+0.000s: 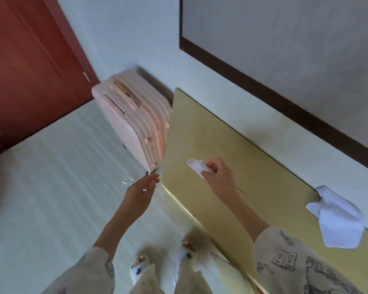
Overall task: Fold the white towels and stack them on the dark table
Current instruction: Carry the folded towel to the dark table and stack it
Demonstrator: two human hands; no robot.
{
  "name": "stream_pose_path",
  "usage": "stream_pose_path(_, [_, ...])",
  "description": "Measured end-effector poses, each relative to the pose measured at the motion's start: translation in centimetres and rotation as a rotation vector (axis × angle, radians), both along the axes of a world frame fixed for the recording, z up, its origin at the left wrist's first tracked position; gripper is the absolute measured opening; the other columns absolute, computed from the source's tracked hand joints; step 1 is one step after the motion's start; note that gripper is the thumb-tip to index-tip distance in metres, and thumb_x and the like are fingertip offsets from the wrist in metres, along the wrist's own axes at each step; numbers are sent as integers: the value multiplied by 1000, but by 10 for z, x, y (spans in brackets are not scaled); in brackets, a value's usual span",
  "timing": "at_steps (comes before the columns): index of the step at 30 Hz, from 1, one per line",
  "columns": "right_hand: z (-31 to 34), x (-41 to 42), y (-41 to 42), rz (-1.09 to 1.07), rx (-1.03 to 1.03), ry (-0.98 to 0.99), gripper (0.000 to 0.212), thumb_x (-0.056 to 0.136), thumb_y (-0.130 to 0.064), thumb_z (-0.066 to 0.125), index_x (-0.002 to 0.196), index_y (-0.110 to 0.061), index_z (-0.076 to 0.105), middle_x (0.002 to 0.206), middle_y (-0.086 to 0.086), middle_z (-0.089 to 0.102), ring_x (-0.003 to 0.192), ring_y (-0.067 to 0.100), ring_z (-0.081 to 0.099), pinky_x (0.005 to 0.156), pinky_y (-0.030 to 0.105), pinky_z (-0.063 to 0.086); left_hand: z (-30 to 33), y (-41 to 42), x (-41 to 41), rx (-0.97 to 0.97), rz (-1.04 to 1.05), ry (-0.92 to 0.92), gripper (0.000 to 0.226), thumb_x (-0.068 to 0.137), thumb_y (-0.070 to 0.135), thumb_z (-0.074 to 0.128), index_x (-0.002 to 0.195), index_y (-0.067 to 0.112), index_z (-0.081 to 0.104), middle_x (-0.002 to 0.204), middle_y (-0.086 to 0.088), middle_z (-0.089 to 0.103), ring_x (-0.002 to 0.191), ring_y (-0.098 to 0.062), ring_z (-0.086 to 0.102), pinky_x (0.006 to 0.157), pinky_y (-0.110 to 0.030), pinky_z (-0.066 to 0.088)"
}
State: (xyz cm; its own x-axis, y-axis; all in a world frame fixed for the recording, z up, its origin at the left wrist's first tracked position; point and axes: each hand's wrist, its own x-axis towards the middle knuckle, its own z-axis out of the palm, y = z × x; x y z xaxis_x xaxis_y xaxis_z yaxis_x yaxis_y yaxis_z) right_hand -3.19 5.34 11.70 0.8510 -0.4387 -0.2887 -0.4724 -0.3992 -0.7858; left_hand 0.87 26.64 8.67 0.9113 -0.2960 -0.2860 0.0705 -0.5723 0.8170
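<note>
A long yellowish table (232, 166) runs along the pale wall, under a dark-framed panel (285, 49). At its far left end a pink ribbed suitcase (134, 122) stands on the light floor, close against the table's edge. Near the right end a loose white towel (338, 219) lies crumpled on the tabletop — well apart from the hands. The right hand (219, 177) pinches a small folded white towel (197, 167) just above the table. The left hand (142, 187) hangs beside the table edge — fingers relaxed, holding nothing.
</note>
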Motion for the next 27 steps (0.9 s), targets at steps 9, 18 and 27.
stream_pose_path(9, [39, 38, 265, 666, -79, -124, 12, 79, -21, 62, 84, -16, 52, 78, -4, 57, 74, 17, 51, 62, 24, 33, 33, 245, -69, 27, 531, -83, 25, 94, 11, 47, 115, 14, 61, 107, -2, 66, 94, -15, 62, 82, -18, 45])
stream_pose_path(18, [37, -22, 555, 1005, 77, -120, 11, 79, -14, 64, 84, -17, 55, 79, -7, 59, 76, 13, 54, 63, 8, 36, 31, 501, -202, 149, 865, -86, 24, 94, 12, 47, 112, 13, 63, 109, 1, 65, 94, -16, 63, 79, -17, 40])
stream_pose_path(27, [39, -19, 760, 1338, 104, -76, 14, 80, -14, 67, 85, -20, 56, 79, -12, 59, 73, 1, 54, 64, 6, 40, 33, 676, -235, 150, 1120, -100, 24, 94, 11, 47, 112, 13, 63, 105, 1, 66, 87, -14, 62, 74, -15, 40])
